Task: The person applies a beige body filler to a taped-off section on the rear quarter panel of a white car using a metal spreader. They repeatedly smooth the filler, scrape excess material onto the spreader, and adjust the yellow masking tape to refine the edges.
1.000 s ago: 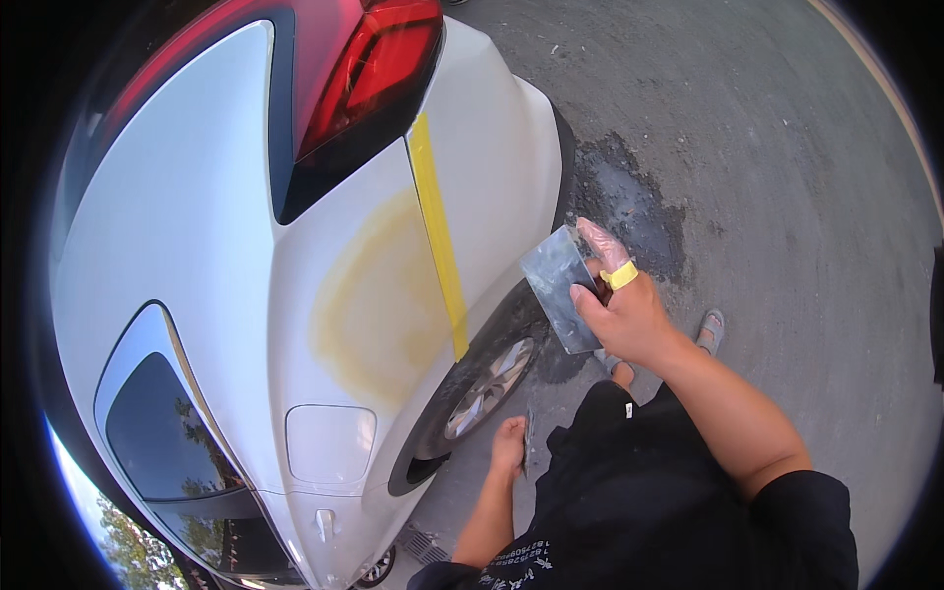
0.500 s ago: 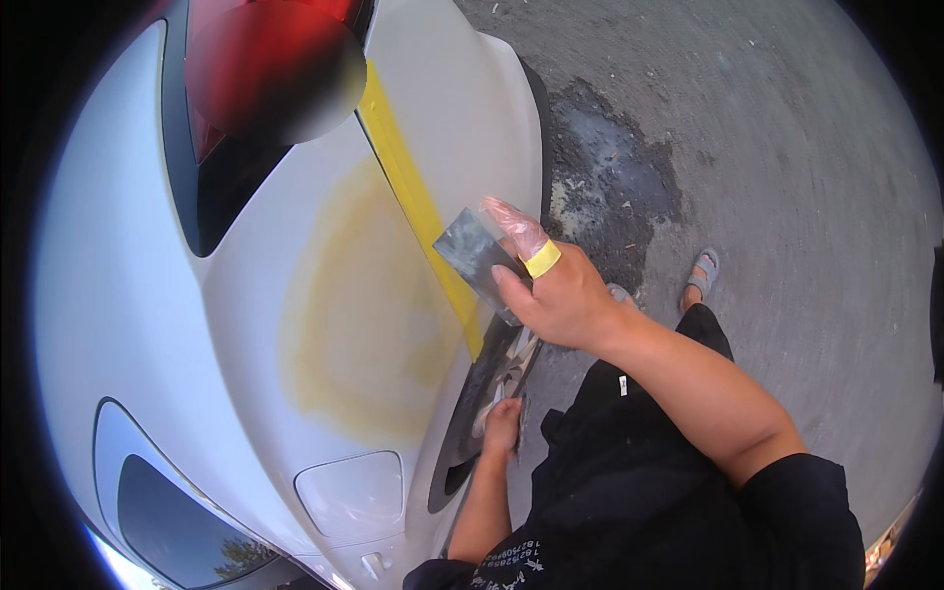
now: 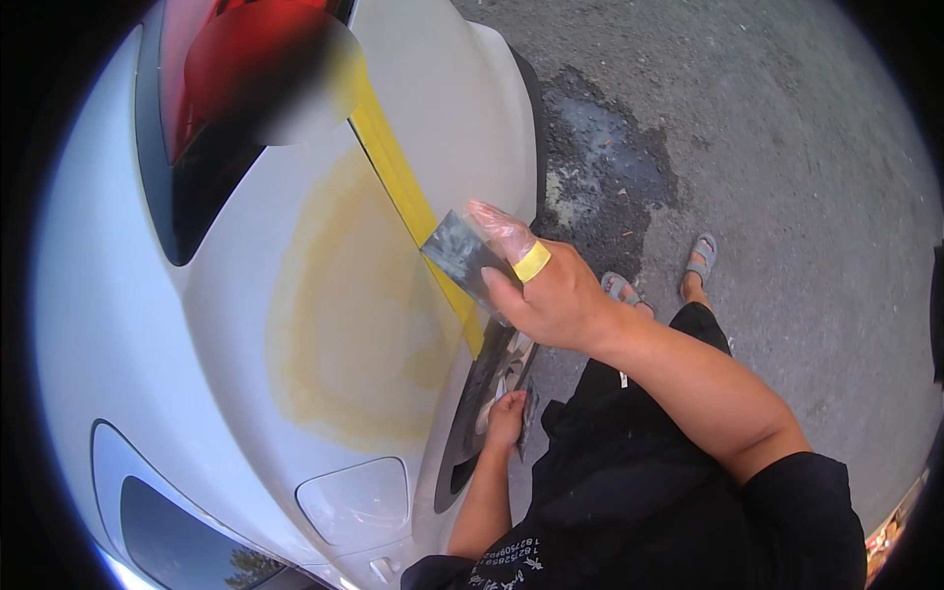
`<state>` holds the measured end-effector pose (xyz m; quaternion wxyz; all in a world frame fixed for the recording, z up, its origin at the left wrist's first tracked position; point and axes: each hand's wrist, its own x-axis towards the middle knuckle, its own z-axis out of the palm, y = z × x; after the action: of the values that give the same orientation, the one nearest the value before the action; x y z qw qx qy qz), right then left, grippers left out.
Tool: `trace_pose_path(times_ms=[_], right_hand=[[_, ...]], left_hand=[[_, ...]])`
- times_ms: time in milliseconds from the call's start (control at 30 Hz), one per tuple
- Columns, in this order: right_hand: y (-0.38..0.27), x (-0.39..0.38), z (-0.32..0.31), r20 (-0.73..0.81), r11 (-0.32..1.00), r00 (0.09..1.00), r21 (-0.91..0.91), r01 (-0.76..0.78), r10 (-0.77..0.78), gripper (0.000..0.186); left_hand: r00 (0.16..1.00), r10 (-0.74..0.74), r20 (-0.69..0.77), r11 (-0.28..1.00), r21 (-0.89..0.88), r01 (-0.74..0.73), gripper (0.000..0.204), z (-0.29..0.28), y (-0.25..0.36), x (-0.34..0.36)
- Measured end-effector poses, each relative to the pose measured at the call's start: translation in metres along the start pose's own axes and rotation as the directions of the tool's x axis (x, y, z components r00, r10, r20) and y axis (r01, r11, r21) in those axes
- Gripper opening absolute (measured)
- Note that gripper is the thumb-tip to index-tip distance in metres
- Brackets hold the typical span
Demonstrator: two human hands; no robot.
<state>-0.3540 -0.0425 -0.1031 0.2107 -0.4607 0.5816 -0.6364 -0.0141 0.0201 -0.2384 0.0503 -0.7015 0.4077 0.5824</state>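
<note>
My right hand (image 3: 551,290) grips a grey, smudged rectangular blade (image 3: 454,253), one finger wrapped in clear film and yellow tape. The blade overlaps a yellow tape strip (image 3: 388,167) along a seam of the white car's rear panel; I cannot tell whether it touches. Left of the strip is a rounded, yellowish patch (image 3: 305,295) on the paint. Lower down, beside the wheel, my left hand (image 3: 503,423) holds a dark flat plate (image 3: 529,418), seen mostly edge-on and partly hidden.
The car's red tail light (image 3: 182,69), partly blurred, is at the top left, a fuel flap (image 3: 351,501) and side window (image 3: 172,526) lower left. A dark wet patch (image 3: 605,147) lies on the asphalt (image 3: 806,197) beyond the bumper. My sandalled feet (image 3: 698,265) stand on the right.
My right hand has moved left with the blade, over to the tape strip. My left hand has risen slightly. The view has shifted, and the patched panel now appears larger.
</note>
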Motion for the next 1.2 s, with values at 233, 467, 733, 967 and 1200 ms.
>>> trace_pose_path(times_ms=[233,467,733,967,1200], right_hand=[[-0.008,0.000,-0.008,0.134,0.998,0.990,-0.043,-0.049,0.055,0.058],[0.002,-0.003,0.001,0.050,0.996,0.995,-0.044,0.084,-0.081,0.057],[-0.001,-0.009,0.001,0.137,0.999,0.991,-0.026,0.020,-0.016,0.068],[0.005,-0.019,0.008,0.109,0.999,0.994,-0.019,0.033,-0.031,0.069],[0.006,-0.021,0.009,0.093,1.000,0.996,0.000,0.014,-0.014,0.066]], left_hand=[[1.000,-0.024,-0.003,0.999,0.042,0.024,0.021,0.001,0.000,-0.002],[1.000,-0.025,0.002,0.998,0.049,0.025,0.021,0.004,0.006,-0.008],[1.000,0.010,0.013,1.000,0.001,-0.010,0.021,0.006,-0.006,-0.004],[1.000,0.020,0.008,0.999,0.030,-0.020,0.020,0.009,0.000,-0.008],[1.000,0.013,0.015,0.998,0.056,-0.014,0.020,0.011,0.005,-0.011]])
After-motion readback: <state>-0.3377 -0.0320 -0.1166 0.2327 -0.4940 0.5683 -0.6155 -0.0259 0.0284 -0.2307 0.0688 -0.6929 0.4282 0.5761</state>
